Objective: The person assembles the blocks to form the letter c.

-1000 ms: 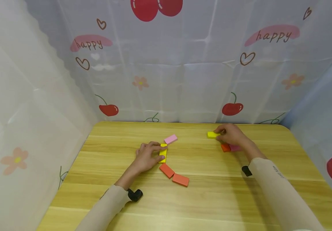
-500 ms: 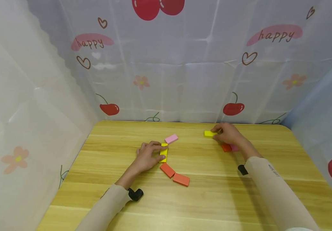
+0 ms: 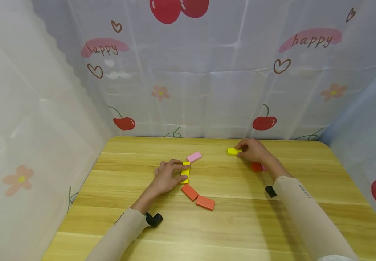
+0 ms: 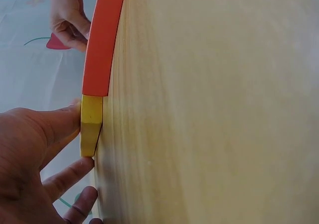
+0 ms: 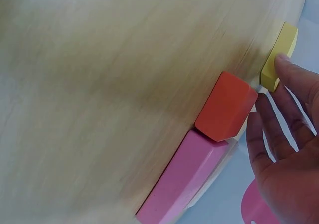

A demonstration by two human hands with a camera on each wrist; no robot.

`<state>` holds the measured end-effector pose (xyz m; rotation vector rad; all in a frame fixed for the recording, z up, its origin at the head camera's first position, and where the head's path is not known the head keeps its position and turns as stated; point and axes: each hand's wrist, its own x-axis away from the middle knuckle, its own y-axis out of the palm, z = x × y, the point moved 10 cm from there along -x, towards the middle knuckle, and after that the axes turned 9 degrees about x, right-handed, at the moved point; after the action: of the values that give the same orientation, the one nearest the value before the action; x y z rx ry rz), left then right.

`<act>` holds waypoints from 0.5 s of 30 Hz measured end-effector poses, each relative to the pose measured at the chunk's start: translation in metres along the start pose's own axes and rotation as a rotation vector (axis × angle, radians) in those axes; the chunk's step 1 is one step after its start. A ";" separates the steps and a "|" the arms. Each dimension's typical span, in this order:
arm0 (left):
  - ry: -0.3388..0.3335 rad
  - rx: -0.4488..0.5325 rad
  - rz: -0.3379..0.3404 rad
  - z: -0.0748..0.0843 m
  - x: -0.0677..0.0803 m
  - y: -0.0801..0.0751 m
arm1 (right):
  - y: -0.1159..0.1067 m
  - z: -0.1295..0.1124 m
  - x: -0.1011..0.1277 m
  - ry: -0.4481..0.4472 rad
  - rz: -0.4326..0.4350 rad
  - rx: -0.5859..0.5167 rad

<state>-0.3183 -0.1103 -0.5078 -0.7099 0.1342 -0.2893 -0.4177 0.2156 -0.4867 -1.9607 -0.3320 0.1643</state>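
My left hand [image 3: 167,176] lies flat on the wooden table [image 3: 240,224], thumb and forefinger touching a yellow block [image 3: 185,173]. In the left wrist view the straight fingers [image 4: 55,134] press against this yellow block [image 4: 91,127], which adjoins an orange block [image 4: 102,45]. My right hand [image 3: 252,150] sits at the far right with a fingertip on a second yellow block [image 3: 232,151]. The right wrist view shows its fingers [image 5: 284,129] outstretched, one tip on that yellow block [image 5: 279,57], beside an orange block [image 5: 227,107] and a pink block [image 5: 184,176].
A pink block [image 3: 194,157] lies just beyond the left hand. Two orange blocks [image 3: 189,192] [image 3: 205,203] continue the line toward me. An orange block [image 3: 256,167] sits beside my right wrist. Printed fabric walls [image 3: 207,90] close in the table on three sides.
The right hand has slid its yellow block leftward across the table, away from the orange and pink blocks. The left hand and its block have stayed put.
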 end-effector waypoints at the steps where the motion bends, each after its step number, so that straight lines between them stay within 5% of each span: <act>1: -0.001 0.000 0.001 0.000 0.000 0.000 | 0.000 0.000 0.000 0.003 -0.001 -0.002; 15: -0.004 -0.003 -0.001 0.000 0.000 0.001 | 0.004 -0.009 -0.004 -0.021 -0.001 -0.017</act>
<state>-0.3183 -0.1095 -0.5081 -0.7140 0.1302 -0.2884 -0.4182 0.2051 -0.4872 -1.9771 -0.3489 0.1824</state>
